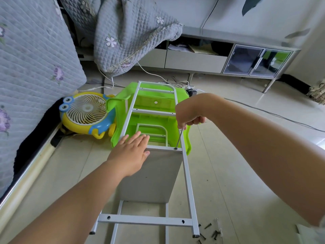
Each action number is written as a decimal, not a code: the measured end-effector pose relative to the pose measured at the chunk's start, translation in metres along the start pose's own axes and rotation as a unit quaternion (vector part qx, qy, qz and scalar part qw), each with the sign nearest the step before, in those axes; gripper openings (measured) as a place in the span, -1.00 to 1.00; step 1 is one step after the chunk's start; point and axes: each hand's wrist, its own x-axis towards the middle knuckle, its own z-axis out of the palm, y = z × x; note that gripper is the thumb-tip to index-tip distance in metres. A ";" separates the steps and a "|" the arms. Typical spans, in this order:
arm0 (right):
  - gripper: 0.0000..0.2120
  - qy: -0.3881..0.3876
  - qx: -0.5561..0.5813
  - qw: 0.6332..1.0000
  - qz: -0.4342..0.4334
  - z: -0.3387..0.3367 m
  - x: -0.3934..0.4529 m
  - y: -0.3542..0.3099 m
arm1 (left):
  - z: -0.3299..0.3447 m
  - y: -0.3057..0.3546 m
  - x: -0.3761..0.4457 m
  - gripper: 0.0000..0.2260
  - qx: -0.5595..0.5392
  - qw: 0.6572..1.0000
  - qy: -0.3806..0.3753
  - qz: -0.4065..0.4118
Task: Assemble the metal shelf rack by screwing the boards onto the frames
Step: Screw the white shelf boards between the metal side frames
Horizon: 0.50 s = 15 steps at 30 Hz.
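left hand [131, 152] lies flat on the board [151, 176]; right hand [190, 117] grips a screwdriver [180, 138] on a frame [187, 173] screw [176, 148].

Materials and finish, rack build on floor

Frame [187, 180]: white painted metal tube, satin. Board [154, 175]: smooth matt grey. Screwdriver [179, 139] shaft: bright bare metal. Screws [208, 226]: dark metal. Stool [153, 118]: glossy green plastic. Floor [246, 173]: glossy tile. Bedcover [35, 59]: quilted grey cloth.

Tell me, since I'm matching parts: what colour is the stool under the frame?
Bright green stool, clearest in the head view.
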 end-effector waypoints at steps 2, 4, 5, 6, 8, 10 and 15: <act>-0.69 0.036 -0.117 0.992 -0.031 0.008 -0.005 -0.005 | 0.001 0.000 -0.001 -0.51 0.000 1.000 0.002 -0.003; -0.70 0.090 -0.241 0.963 -0.076 0.017 -0.011 -0.008 | 0.001 -0.001 -0.001 -0.51 0.000 1.000 0.002 -0.004; -0.70 0.106 -0.277 0.951 -0.090 0.020 -0.013 -0.009 | 0.001 0.000 -0.001 -0.51 0.000 1.000 0.004 -0.004; -0.69 0.112 -0.303 0.941 -0.098 0.021 -0.015 -0.009 | 0.001 0.000 -0.001 -0.51 0.000 1.000 0.005 -0.004; -0.69 0.120 -0.335 0.929 -0.102 0.021 -0.019 -0.009 | 0.001 0.001 -0.001 -0.51 0.001 1.000 0.007 -0.004; -0.76 0.138 -0.356 0.919 -0.101 0.023 -0.019 -0.011 | 0.001 0.000 -0.001 -0.51 0.003 1.000 0.010 -0.004; -0.78 0.072 -0.329 0.939 -0.069 0.023 -0.011 -0.022 | 0.001 0.003 0.002 -0.52 -0.004 1.000 0.014 -0.011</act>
